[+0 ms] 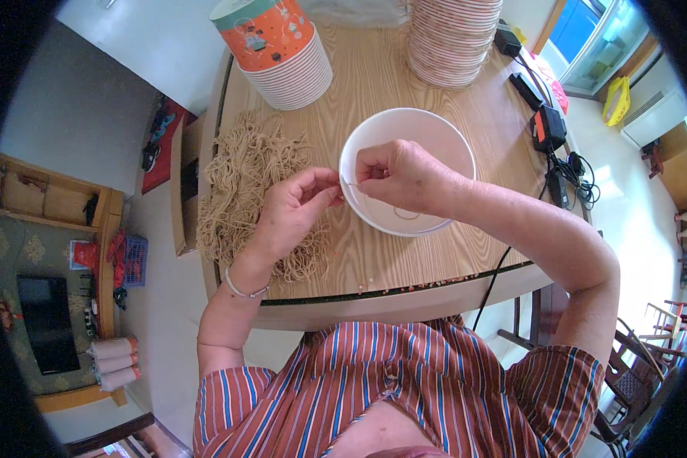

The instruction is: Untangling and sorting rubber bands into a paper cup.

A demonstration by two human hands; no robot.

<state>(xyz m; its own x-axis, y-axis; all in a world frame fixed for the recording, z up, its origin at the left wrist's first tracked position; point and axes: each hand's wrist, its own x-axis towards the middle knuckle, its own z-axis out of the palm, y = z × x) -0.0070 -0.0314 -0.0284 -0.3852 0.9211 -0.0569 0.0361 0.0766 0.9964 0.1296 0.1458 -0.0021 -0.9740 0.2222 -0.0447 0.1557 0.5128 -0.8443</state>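
My left hand (291, 210) is closed in a pinch at the left rim of a round white tub (461, 145). Over the tub's opening, my right hand (406, 175) has its fingers curled together. A short bit of tan string (351, 184) shows at my right fingertips and runs toward the left ones. Another loop of tan string (406, 214) is visible inside the tub, below my right hand. Beside and under my left forearm lies a big heap of tan strings (244, 172), spread on the wooden table (374, 72).
A stack of paper tubs (290, 76), the top one orange and green, stands at the back left. Another tall stack of white tubs (450, 46) is at the back right. Black adapters (548, 128) and cables line the right edge. Small crumbs (427, 286) lie along the front edge.
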